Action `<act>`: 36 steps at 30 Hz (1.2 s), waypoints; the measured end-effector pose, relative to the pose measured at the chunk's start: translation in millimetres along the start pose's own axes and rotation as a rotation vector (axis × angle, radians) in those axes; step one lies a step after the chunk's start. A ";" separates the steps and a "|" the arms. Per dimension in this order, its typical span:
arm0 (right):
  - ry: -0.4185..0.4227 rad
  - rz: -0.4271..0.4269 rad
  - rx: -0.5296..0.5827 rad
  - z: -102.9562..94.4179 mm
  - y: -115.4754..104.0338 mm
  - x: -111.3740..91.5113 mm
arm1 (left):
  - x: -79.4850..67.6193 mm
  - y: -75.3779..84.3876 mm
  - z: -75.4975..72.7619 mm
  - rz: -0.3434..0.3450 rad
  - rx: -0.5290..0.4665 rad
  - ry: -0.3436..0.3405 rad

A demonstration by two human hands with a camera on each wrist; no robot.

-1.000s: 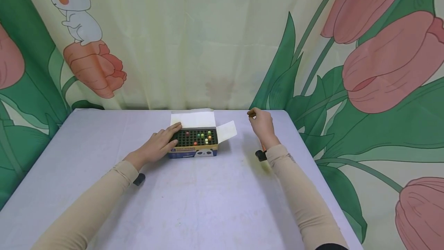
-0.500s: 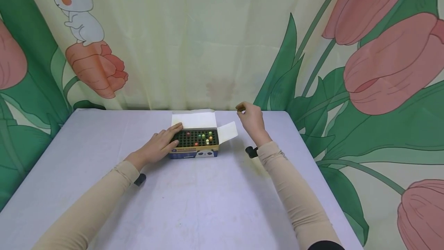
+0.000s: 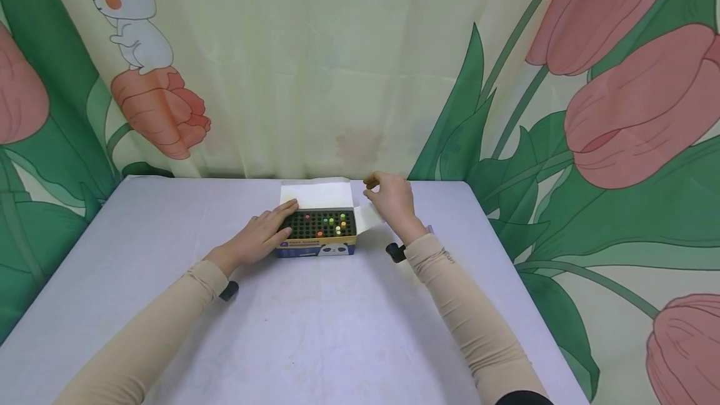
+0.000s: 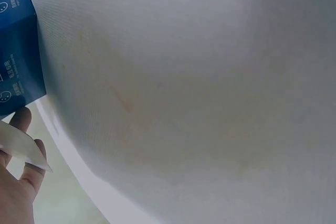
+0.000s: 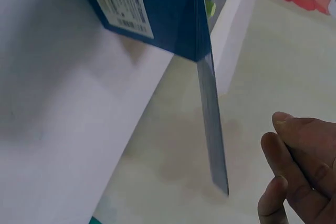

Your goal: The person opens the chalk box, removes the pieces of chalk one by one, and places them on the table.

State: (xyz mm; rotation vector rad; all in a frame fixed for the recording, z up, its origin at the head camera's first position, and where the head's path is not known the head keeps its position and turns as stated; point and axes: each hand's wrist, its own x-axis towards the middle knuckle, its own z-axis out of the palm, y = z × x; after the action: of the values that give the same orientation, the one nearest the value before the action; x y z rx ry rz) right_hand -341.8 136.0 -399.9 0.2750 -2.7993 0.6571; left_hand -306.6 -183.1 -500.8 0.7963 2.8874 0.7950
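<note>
A blue and yellow box (image 3: 317, 247) with a panda face stands on the table, its lid up. Inside, a black holed tray (image 3: 308, 224) carries several coloured sticks (image 3: 338, 229), only their ends showing; I cannot tell their exact kind. My left hand (image 3: 253, 234) rests over the box's left end, fingers straight and spread. In the left wrist view a white flap (image 4: 21, 144) crosses in front of these fingers. My right hand (image 3: 390, 200) hovers over the right flap (image 3: 364, 217), apart from the box. The right wrist view shows its fingers (image 5: 278, 153) loosely bent, nothing visible between them.
The white lid (image 3: 317, 195) stands raised behind the tray. A pale cloth covers the table (image 3: 315, 330). Just past the far edge hangs a curtain (image 3: 281, 80) printed with tulips and a rabbit.
My right hand has moved left, from near the table's far right edge to above the right flap. My left hand and the box have stayed in place.
</note>
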 end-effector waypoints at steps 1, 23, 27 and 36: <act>-0.007 -0.012 -0.006 1.7 -1.8 -1.0 | 0.2 0.5 0.0 -0.002 -0.005 0.000; -0.165 -0.082 -0.084 23.3 -27.4 -28.8 | -0.9 3.8 -0.2 -0.002 -0.001 0.003; -0.172 -0.082 -0.094 27.4 -27.3 -32.7 | -1.0 2.2 0.3 0.003 0.004 0.003; -0.199 -0.067 -0.099 38.6 -22.7 -38.7 | -1.9 1.3 1.1 -0.001 0.005 0.003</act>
State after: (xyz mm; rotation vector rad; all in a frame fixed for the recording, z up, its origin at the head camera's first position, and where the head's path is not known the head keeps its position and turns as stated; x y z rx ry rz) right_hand -307.3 103.1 -435.1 0.4350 -2.9851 0.4992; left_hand -304.2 -182.5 -501.3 0.7952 2.8931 0.7893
